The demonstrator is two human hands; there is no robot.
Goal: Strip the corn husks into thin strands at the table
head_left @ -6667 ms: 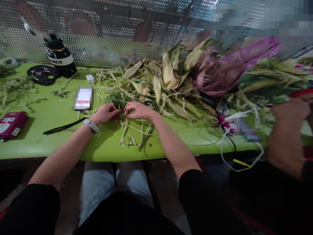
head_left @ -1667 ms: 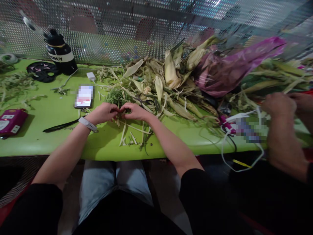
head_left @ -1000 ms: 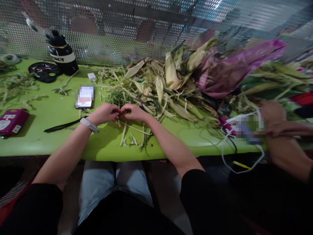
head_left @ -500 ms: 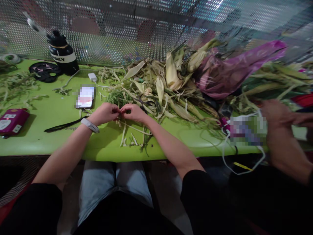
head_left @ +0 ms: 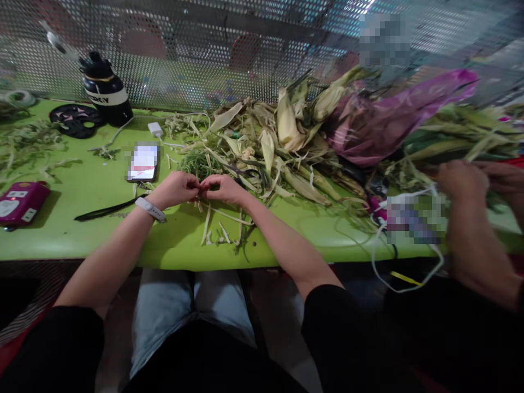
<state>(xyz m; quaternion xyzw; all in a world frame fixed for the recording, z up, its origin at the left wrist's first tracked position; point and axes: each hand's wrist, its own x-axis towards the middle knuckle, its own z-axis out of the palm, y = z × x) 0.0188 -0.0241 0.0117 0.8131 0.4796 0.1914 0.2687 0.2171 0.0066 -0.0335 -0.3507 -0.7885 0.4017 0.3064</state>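
Note:
My left hand (head_left: 180,188), a pale band on its wrist, is closed in a pinch low over the green table. My right hand (head_left: 221,190) pinches close beside it, the fingertips of both nearly meeting. Whatever is between the fingers is too small or hidden to make out. Just behind the hands lies a heap of thin curled green strands (head_left: 199,161). Pale husk strips (head_left: 224,232) are scattered on the table in front of them. Dark-handled scissors (head_left: 251,176) lie partly buried right of my right hand. Beyond spreads a large pile of dry corn husks (head_left: 268,144).
A phone (head_left: 143,162), a black strap (head_left: 108,208), a magenta box (head_left: 23,203) and a black bottle (head_left: 106,93) stand or lie leftward. To the right are a pink plastic bag (head_left: 364,128), white cables (head_left: 374,248) and a co-worker's hands (head_left: 464,177). Perforated metal (head_left: 184,54) borders the back.
My hands stay pinched together at nearly the same spot, with small finger shifts; earliest, they were slightly farther apart. The co-worker's hands at the right have moved about.

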